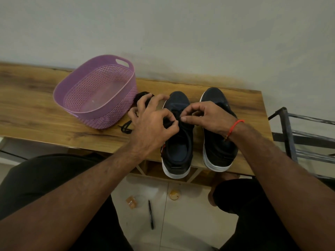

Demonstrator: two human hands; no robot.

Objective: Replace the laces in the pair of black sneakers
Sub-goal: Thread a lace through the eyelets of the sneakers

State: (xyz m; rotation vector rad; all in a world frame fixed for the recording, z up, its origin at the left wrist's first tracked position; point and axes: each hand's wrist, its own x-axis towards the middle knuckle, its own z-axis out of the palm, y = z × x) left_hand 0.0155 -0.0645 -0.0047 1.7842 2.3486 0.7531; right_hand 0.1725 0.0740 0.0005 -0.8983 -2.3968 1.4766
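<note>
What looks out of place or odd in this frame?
A black pen and a small tan scrap lie on the floor below the bench. Both sneakers' heels overhang its front edge. Nothing looks damaged.

Table (45,109): runs left to right against the wall, directly ahead of the seated person.
Basket (94,91): on the table, left of the sneakers.
Left sneaker (178,151): on the table, heel over the near edge.
Right sneaker (220,147): just beside it, to the right.
Loose lace (126,126): on the table between basket and left sneaker.
Hands: left hand (154,122) and right hand (204,115) meet over the left sneaker's lacing.
Pen (151,214): on the floor below, between the knees.
Rack (299,134): right of the table.
</note>
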